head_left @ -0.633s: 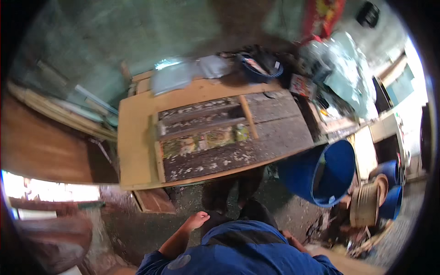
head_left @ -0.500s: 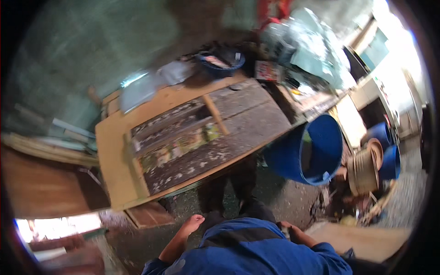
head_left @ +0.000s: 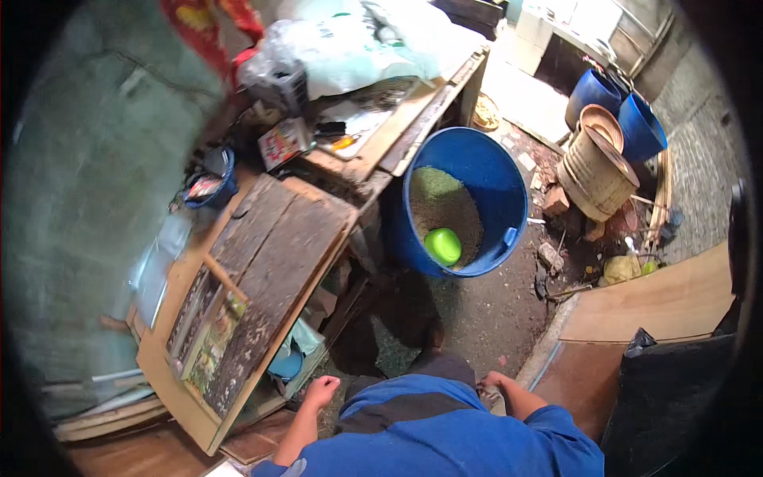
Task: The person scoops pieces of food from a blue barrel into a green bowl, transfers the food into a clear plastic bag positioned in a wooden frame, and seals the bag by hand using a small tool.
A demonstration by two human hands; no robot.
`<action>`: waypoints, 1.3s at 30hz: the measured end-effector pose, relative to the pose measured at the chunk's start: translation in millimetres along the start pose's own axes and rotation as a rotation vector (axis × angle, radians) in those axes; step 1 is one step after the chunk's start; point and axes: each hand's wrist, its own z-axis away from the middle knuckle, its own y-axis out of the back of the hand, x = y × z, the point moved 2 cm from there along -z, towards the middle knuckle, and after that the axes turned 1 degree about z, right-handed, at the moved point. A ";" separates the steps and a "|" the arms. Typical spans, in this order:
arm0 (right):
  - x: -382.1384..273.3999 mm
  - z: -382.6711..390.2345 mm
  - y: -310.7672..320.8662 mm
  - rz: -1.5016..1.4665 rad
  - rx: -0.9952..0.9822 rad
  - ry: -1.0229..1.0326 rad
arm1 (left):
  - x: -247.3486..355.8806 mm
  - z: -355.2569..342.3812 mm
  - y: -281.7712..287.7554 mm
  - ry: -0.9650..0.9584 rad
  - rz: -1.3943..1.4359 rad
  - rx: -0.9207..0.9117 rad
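My left hand (head_left: 322, 389) hangs at my left side with its fingers curled; whether anything small is in them, I cannot tell. My right hand (head_left: 491, 381) is closed at my right hip over something pale, too indistinct to name. Ahead stands a large blue drum (head_left: 497, 191) with granular material inside and a bright green scoop or bowl (head_left: 442, 246) lying on it. To my left is a worn wooden board (head_left: 290, 246) on a tan panel (head_left: 203, 427), with strips and patterned pieces along it.
Plastic bags (head_left: 350, 56) and clutter fill the back bench. A blue basin (head_left: 211, 179) sits by the wall. At right are smaller blue drums (head_left: 640, 131), a beige ribbed container (head_left: 592, 179), rubble (head_left: 550, 258), a leaning plywood sheet (head_left: 652, 290) and a black object (head_left: 668, 397).
My view has swung right: the board now lies to the left and the large blue drum is central, with its inside showing. Both hands remain low at my sides.
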 end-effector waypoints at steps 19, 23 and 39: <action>-139.9 14.6 293.0 -0.574 0.715 -0.348 | 210.8 -128.5 -16.0 -0.265 0.030 0.099; -174.5 36.3 336.7 -0.497 0.806 -0.355 | 276.5 -187.2 -20.0 -0.244 0.064 0.017; -212.9 -170.1 423.6 -0.277 0.657 -0.127 | 425.8 -341.0 -57.4 -0.276 -0.116 0.417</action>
